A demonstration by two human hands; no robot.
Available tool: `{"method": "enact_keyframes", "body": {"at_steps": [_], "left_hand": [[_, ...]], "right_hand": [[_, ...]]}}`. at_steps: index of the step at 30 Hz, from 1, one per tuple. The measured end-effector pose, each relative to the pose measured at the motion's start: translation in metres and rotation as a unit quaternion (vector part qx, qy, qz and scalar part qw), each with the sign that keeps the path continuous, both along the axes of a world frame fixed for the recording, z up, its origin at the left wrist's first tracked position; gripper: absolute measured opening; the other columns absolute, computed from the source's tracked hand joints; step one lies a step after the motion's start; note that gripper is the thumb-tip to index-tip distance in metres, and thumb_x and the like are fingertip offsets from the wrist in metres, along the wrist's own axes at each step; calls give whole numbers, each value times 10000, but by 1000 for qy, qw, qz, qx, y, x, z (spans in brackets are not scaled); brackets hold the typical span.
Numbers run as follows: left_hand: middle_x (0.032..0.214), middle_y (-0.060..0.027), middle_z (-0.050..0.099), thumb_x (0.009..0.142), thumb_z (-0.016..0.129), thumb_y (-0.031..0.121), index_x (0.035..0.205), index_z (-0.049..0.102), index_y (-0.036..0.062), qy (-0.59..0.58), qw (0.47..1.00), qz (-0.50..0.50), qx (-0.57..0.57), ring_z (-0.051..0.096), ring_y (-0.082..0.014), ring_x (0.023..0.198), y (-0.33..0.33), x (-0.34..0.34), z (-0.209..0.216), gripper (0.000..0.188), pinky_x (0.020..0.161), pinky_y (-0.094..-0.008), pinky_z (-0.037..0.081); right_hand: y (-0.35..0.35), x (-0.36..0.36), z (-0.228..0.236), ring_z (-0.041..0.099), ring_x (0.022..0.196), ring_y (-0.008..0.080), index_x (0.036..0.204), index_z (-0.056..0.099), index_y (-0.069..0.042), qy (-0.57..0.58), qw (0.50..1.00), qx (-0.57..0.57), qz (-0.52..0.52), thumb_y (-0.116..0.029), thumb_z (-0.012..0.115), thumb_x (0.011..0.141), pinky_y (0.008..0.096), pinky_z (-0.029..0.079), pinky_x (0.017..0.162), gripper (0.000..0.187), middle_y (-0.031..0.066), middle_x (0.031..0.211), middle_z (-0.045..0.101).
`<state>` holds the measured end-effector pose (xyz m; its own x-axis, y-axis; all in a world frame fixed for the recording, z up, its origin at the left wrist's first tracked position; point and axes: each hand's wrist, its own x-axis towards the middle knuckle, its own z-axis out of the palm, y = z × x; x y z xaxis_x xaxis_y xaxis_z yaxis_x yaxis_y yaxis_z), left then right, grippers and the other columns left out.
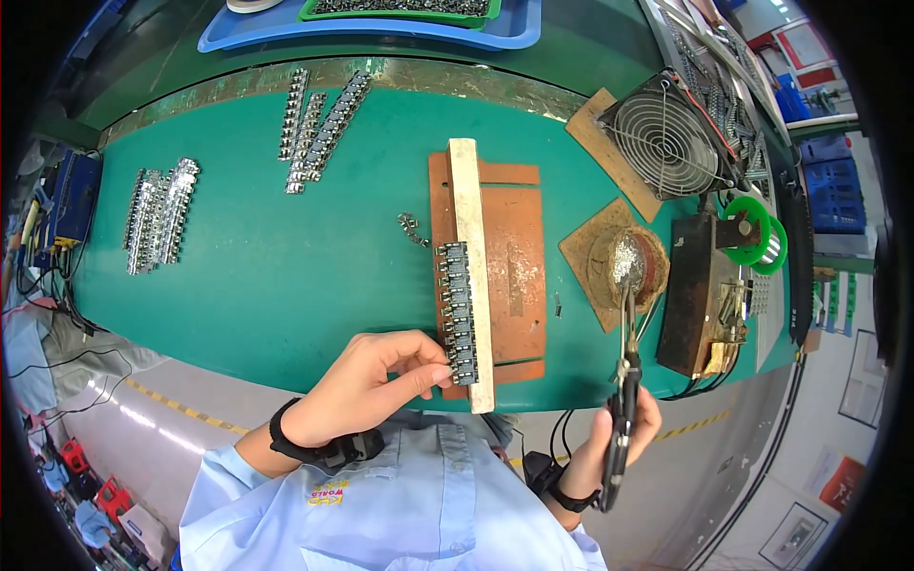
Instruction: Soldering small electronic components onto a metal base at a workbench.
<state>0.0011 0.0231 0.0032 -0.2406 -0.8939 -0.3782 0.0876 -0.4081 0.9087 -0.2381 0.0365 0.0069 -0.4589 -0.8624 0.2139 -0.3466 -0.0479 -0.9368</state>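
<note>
A row of small black electronic components (457,314) with metal pins lies along the left side of a pale wooden bar (466,200). The bar rests lengthwise on a brown board (514,276). My left hand (381,381) is closed, thumb and forefinger pinching the near end of the row; any smaller part between the fingertips is hidden. My right hand (628,438) grips the black handle of a soldering iron (624,409). Its metal shaft points away from me, with the tip at a round tin (650,266) holding silvery bits.
Strips of metal components (319,133) lie at the far left, with another bundle (160,219) farther left. Loose small parts (411,228) are beside the board. At right stand a fan (662,138), a green solder spool (757,233) and a dark metal box (695,295). A blue tray (371,36) sits behind.
</note>
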Motion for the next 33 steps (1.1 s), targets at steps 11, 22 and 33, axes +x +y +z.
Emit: {"method": "enact_keyframes", "body": {"at_steps": [11,22,33], "left_hand": [[757,-45,637,851,549,114,868,577,-15,3,1000,5,-8,566,-88,641,2,1,-2,133,587,-222,451],[762,-46,642,855,540,120,878,584,-17,17,1000,12,-15,587,-91,661,3,1,-1,146,585,-226,457],[748,-40,637,855,544,122,882,587,-17,21,1000,8,-3,587,-87,667,2,2,-1,148,584,-221,456]], "right_hand": [[0,-20,24,443,488,117,860,550,-105,103,907,-87,399,-229,794,527,353,304,758,432,-27,528,508],[-2,-14,28,437,450,111,826,567,-113,137,898,-79,410,-194,788,488,341,298,734,411,-32,486,498],[-3,-14,31,440,450,113,817,572,-106,156,889,-79,424,-204,791,498,341,309,739,399,-26,488,499]]}}
